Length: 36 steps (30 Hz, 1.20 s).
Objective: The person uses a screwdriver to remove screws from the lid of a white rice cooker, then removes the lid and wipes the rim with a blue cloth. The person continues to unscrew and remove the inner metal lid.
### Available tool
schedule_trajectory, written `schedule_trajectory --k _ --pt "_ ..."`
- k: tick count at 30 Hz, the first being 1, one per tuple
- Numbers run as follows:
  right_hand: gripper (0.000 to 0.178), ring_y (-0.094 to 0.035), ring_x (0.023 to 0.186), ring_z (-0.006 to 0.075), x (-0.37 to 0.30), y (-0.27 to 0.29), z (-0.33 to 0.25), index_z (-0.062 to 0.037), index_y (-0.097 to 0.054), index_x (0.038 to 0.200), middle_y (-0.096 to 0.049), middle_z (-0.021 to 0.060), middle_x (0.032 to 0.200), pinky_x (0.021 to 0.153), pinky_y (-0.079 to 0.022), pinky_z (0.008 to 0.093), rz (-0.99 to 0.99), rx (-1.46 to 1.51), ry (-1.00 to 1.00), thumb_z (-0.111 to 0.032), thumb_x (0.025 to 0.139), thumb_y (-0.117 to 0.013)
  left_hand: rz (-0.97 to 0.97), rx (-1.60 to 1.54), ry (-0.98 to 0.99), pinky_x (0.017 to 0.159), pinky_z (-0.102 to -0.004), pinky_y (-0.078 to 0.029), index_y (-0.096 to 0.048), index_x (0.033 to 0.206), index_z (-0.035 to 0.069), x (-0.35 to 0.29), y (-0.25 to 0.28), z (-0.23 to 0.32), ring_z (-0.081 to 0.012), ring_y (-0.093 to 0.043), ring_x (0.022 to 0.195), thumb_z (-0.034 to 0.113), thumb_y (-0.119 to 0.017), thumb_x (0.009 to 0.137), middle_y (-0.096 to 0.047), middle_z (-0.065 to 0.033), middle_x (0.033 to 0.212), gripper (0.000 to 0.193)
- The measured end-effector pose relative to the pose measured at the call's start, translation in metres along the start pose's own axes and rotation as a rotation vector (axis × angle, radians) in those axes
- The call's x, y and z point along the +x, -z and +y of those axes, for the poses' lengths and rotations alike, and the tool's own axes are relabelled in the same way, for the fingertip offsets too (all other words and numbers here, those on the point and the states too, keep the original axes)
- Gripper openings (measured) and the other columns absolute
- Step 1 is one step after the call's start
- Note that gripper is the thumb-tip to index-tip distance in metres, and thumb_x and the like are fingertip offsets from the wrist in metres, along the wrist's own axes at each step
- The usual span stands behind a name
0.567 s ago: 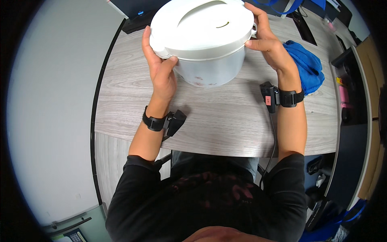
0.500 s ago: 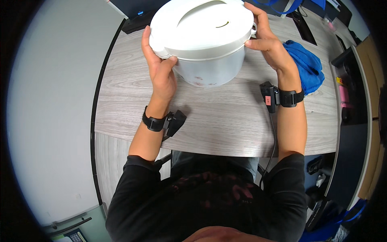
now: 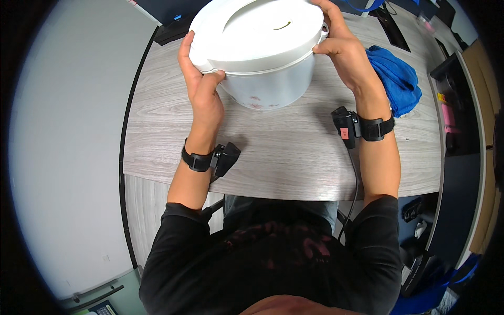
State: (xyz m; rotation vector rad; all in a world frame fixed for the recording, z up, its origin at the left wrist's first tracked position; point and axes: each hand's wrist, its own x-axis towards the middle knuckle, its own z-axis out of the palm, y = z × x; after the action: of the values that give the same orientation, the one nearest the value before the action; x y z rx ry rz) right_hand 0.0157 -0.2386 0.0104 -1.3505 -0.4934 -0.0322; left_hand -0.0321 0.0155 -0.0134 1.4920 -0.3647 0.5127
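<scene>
Head view: my left fingers (image 3: pixel 185 56) and right fingers (image 3: pixel 333 46) grip a white lidded tub (image 3: pixel 262 50) between them; its far edge is cut off, its underside hidden.

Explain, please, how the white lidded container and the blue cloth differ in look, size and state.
The white lidded container has a smooth, rounded form, while the blue cloth is crumpled. The container looks clearly larger than the cloth. The left hand and right hand hold the container, while neither grips the cloth. Both appear over the grey wood-grain desk.
</scene>
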Motion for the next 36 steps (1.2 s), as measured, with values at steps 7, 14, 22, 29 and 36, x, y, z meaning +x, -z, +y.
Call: schedule_trajectory --k 7,14,22,29,36 --pt "0.099 -0.038 0.142 0.0278 -0.001 -0.007 -0.007 -0.0082 -0.039 0.157 -0.043 0.0124 0.155 0.114 -0.035 0.0291 0.028 0.041 0.026 0.011 0.06 -0.054 -0.008 0.087 -0.003 0.121 -0.0493 -0.023 -0.026 0.158 0.008 0.004 0.001 0.001 -0.0337 -0.031 0.145 0.013 -0.051 0.074 -0.035 -0.0198 0.152 0.088" --pt "0.099 -0.038 0.144 0.0282 -0.001 -0.01 -0.015 -0.0052 -0.036 0.159 -0.044 0.0136 0.156 0.114 -0.033 0.0284 0.033 -0.014 -0.043 0.012 0.063 -0.054 -0.029 0.079 0.002 0.121 -0.0493 -0.026 -0.027 0.157 0.008 0.008 0.001 0.005 -0.0337 -0.033 0.144 0.012 -0.052 0.072 -0.035 -0.019 0.152 0.089" --pt "0.102 -0.027 0.151 0.0396 0.002 0.007 0.014 -0.0059 -0.029 0.159 -0.037 0.0256 0.158 0.123 -0.02 0.048 0.073 -0.227 0.032 -0.013 0.067 -0.072 -0.009 -0.055 0.016 0.123 -0.0481 -0.023 -0.016 0.159 0.009 0.006 0.012 -0.004 -0.0321 -0.031 0.147 0.008 -0.061 0.075 -0.033 -0.0183 0.155 0.096" --pt "0.115 -0.031 0.15 0.0469 0.009 0.013 0.034 -0.0034 -0.031 0.158 -0.039 0.0316 0.155 0.123 -0.022 0.0561 0.083 -0.251 0.154 -0.024 0.058 -0.083 -0.064 -0.088 0.041 0.124 -0.0468 -0.02 -0.006 0.162 0.01 0.005 0.018 -0.011 -0.0317 -0.028 0.15 0.013 -0.066 0.082 -0.029 -0.0191 0.16 0.101" --pt "0.125 -0.031 0.149 0.0498 0.008 0.019 0.031 -0.0038 -0.03 0.158 -0.041 0.0325 0.153 0.12 -0.026 0.0613 0.073 -0.396 0.083 -0.032 0.053 -0.09 -0.105 -0.093 0.043 0.125 -0.0493 -0.021 -0.005 0.165 0.013 0.009 0.03 -0.014 -0.0356 -0.027 0.153 0.019 -0.069 0.081 -0.031 -0.0207 0.162 0.106"
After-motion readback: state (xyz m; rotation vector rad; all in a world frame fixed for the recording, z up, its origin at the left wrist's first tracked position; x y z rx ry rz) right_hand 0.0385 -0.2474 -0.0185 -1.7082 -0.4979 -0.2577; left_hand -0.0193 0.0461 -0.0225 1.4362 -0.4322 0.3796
